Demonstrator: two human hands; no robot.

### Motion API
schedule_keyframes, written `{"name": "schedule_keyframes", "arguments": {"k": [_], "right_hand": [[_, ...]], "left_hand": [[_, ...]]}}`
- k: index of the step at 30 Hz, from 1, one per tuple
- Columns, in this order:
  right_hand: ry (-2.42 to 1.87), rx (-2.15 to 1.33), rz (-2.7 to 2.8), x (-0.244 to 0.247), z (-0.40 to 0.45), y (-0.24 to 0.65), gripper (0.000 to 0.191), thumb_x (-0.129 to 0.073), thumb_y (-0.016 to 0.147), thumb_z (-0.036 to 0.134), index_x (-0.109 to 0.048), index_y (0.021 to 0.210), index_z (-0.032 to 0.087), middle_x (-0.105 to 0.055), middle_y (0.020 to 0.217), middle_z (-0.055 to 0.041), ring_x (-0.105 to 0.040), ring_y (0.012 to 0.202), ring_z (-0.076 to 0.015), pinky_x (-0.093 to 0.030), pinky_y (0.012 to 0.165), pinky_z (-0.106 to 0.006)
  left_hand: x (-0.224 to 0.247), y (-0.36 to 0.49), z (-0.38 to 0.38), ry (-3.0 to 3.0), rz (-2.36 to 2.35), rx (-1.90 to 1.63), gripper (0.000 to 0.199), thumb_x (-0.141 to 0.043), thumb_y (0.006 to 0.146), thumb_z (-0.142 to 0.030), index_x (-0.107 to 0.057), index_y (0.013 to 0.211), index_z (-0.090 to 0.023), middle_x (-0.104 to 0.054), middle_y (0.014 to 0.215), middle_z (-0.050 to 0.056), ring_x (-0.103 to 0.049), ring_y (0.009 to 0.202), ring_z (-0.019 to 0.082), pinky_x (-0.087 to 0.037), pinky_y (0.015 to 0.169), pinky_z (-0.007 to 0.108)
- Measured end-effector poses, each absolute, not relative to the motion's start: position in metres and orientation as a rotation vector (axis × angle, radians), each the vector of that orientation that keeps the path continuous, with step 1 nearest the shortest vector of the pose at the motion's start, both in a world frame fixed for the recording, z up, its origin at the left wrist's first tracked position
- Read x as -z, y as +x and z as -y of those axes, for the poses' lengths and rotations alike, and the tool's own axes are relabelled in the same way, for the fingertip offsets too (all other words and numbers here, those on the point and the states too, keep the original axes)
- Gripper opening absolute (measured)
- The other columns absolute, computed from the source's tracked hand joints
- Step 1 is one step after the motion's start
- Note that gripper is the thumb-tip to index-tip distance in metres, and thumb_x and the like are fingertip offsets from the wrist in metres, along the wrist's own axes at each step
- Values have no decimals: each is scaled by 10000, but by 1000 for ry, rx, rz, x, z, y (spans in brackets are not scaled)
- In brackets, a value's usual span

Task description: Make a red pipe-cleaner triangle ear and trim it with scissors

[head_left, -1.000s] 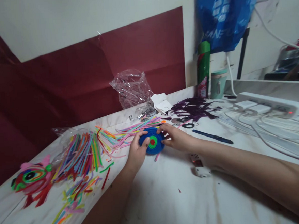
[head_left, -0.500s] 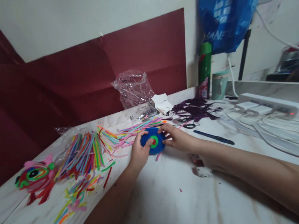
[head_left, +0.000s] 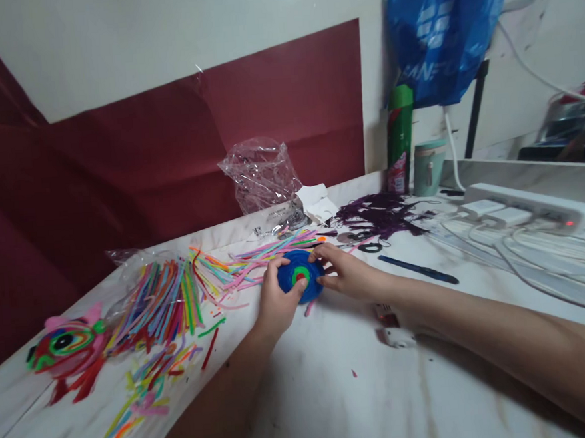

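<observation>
A round blue disc (head_left: 293, 261) with a green ring and a red centre is held up between both hands over the table. It looks coiled from fuzzy craft stems. My left hand (head_left: 277, 299) grips its left side, fingers at the rim and thumb pressed on the face near the red centre. At the right edge, my right hand (head_left: 345, 270) pinches the rim with curled fingers. A short pink strip (head_left: 309, 307) shows just below the disc. Behind and to the left lie long coloured craft stems (head_left: 163, 301).
A red and pink animal figure (head_left: 68, 348) stands at the left by cut stem pieces (head_left: 149, 389). A dark blue pen-like tool (head_left: 419, 269) lies right, before a power strip (head_left: 532, 207) with cables. Purple strands (head_left: 380, 214) and a clear plastic bag (head_left: 262, 174) are at the back.
My left thumb has slid a little right and down across the disc's face, to the red centre. The right hand keeps nearly the same hold.
</observation>
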State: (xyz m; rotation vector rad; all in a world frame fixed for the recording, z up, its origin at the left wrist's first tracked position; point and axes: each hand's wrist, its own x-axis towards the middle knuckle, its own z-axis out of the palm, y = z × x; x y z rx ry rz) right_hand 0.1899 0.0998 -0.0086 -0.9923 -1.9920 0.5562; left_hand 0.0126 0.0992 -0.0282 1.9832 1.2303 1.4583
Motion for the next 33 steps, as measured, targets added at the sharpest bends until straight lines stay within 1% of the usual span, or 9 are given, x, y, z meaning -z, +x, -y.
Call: {"name": "schedule_keyframes", "arguments": {"k": [10, 12, 13, 16, 18, 23, 27, 30, 33], "right_hand": [[-929, -549, 2058, 12, -102, 195, 279, -473, 683, 58, -510, 936, 169, -507, 1013, -93, -516, 934, -204, -459, 808, -371], [-922, -576, 2065, 14, -105, 197, 291, -461, 698, 72, -519, 963, 178, -522, 1049, -93, -518, 972, -207, -452, 827, -375], [-932, -604, 2047, 14, -106, 198, 300, -464, 705, 87, -517, 984, 180, -526, 1070, -95, -519, 988, -210, -451, 834, -377], [-1017, -783, 1895, 15, -107, 198, 343, -466, 737, 150, -478, 1079, 178, -514, 1152, -111, -553, 956, -211, -479, 788, -375], [-1084, -947, 1796, 13, -106, 197, 370, -463, 756, 188, -458, 1125, 173, -499, 1198, -123, -576, 909, -208, -497, 740, -373], [-1110, -1167, 1659, 3, -98, 196, 313, -476, 777, 234, -522, 1081, 172, -568, 1109, -94, -572, 921, -199, -496, 752, -349], [-1247, -1226, 1530, 0, -95, 195, 327, -483, 807, 346, -522, 1088, 184, -568, 1083, -104, -561, 925, -222, -529, 631, -320], [-1252, -1314, 1477, 0, -92, 192, 347, -470, 823, 364, -506, 1119, 186, -532, 1132, -116, -537, 961, -227, -540, 592, -300], [-1242, -1361, 1442, 0, -89, 190, 348, -472, 827, 338, -487, 1137, 178, -549, 1075, -116, -562, 874, -199, -538, 577, -288]], "left_hand": [[31, 5, -102, 1795, -1061, -1559, 229, -499, 795, -344, -524, 974, -204, -570, 1034, 64, -510, 1011, 210, -375, 889, 344], [34, 0, -103, 1651, -968, -1553, 313, -456, 820, -382, -497, 1073, -202, -559, 1100, 83, -498, 1053, 217, -371, 907, 355], [37, -2, -102, 1602, -920, -1533, 380, -501, 796, -385, -468, 1127, -201, -538, 1152, 94, -483, 1085, 227, -366, 921, 362], [46, -3, -102, 1544, -846, -1388, 728, -739, 590, -273, -392, 1227, -205, -482, 1241, 117, -468, 1116, 268, -375, 926, 383], [50, -1, -101, 1496, -841, -1392, 794, -775, 530, -229, -396, 1228, -211, -480, 1250, 118, -467, 1120, 281, -381, 921, 389], [47, 2, -95, 1477, -890, -1400, 662, -723, 612, -311, -434, 1196, -194, -536, 1183, 123, -505, 1076, 272, -395, 897, 387], [40, 1, -92, 1432, -941, -1426, 560, -610, 710, -426, -445, 1188, -184, -527, 1207, 138, -505, 1091, 248, -387, 899, 348], [39, -1, -93, 1487, -1083, -1372, 420, -554, 729, -483, -572, 1013, -174, -630, 1024, 100, -560, 975, 226, -404, 849, 317], [40, -3, -95, 1537, -1189, -1339, 351, -528, 726, -515, -617, 776, -179, -654, 787, 45, -573, 820, 202, -424, 756, 294]]}}
